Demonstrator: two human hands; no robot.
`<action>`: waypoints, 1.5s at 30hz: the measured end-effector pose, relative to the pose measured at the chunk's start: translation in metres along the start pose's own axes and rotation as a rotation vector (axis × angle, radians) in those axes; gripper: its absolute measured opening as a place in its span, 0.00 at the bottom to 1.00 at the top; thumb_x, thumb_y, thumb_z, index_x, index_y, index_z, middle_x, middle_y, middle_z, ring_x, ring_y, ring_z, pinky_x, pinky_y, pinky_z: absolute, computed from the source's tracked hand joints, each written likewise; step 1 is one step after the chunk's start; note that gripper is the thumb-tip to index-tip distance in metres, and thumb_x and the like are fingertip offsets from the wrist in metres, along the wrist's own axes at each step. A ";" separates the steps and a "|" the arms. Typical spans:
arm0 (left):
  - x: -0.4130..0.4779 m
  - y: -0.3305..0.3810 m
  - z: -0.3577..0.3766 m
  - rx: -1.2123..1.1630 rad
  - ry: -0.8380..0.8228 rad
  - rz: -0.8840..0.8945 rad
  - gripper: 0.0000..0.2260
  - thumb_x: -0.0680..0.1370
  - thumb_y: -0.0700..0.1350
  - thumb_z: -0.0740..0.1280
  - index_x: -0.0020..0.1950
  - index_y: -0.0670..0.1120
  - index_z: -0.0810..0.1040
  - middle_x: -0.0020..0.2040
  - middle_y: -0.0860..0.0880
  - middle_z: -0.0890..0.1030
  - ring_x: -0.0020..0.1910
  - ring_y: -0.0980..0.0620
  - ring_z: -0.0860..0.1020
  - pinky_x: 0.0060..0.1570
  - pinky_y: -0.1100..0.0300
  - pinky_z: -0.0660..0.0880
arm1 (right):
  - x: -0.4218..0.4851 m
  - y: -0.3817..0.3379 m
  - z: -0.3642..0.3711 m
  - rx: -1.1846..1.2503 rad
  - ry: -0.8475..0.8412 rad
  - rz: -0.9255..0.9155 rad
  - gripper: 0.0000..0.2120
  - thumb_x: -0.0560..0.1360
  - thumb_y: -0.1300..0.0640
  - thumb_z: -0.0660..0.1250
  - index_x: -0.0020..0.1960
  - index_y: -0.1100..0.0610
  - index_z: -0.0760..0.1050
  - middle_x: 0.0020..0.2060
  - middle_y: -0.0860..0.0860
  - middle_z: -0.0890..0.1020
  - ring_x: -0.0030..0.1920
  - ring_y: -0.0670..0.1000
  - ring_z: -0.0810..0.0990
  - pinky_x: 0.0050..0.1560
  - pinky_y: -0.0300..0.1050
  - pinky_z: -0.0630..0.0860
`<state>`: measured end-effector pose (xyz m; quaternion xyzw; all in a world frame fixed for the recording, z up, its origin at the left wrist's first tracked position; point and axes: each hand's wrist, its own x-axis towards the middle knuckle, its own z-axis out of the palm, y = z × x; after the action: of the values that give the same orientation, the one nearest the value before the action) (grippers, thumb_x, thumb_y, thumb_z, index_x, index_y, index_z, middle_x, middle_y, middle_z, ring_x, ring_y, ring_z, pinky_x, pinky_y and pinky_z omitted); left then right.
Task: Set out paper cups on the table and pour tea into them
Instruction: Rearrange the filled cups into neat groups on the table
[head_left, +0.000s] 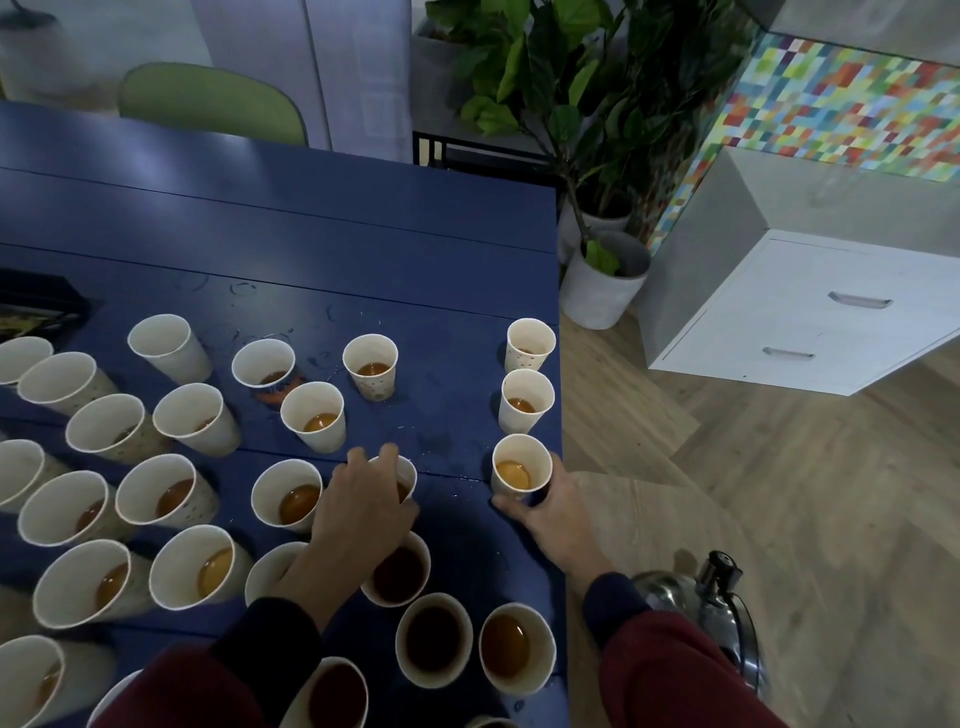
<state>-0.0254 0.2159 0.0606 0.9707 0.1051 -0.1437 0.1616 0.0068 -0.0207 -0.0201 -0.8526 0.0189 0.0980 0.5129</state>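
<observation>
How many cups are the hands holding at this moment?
2. The left hand grips the middle cup from above; the right hand holds the edge cup at the table's right edge.

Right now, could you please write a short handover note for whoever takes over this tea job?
The left hand grips the middle cup from above by its rim. The right hand holds the edge cup, tea inside, by the blue table's right edge.
Done: paper cups stand across the table, and most show tea.
The kettle sits low on the right, off the table, in neither hand.
Left: the far cup looks empty; the leftmost cups are hard to read. Check and fill them.
</observation>
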 end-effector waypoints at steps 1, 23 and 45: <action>0.000 0.001 -0.001 -0.004 0.012 0.003 0.28 0.78 0.58 0.68 0.74 0.51 0.63 0.64 0.46 0.73 0.60 0.48 0.75 0.58 0.57 0.75 | 0.000 0.000 -0.002 -0.020 -0.017 0.001 0.32 0.67 0.56 0.81 0.65 0.47 0.69 0.58 0.40 0.79 0.57 0.39 0.77 0.55 0.33 0.73; -0.099 0.093 -0.042 -0.257 0.069 0.473 0.30 0.72 0.62 0.71 0.70 0.58 0.64 0.58 0.54 0.71 0.56 0.53 0.73 0.53 0.55 0.73 | -0.114 -0.073 -0.026 0.137 0.064 -0.266 0.21 0.70 0.57 0.79 0.59 0.50 0.76 0.51 0.44 0.83 0.54 0.48 0.83 0.52 0.44 0.79; -0.126 0.084 0.053 0.351 -0.156 0.494 0.25 0.79 0.50 0.68 0.73 0.48 0.63 0.68 0.43 0.71 0.66 0.43 0.70 0.65 0.48 0.67 | -0.133 0.014 -0.030 0.129 0.321 0.059 0.22 0.67 0.59 0.81 0.57 0.48 0.77 0.49 0.43 0.85 0.50 0.42 0.83 0.50 0.40 0.78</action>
<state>-0.1353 0.0997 0.0763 0.9660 -0.1730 -0.1901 0.0292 -0.1207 -0.0631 0.0062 -0.8216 0.1320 -0.0256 0.5540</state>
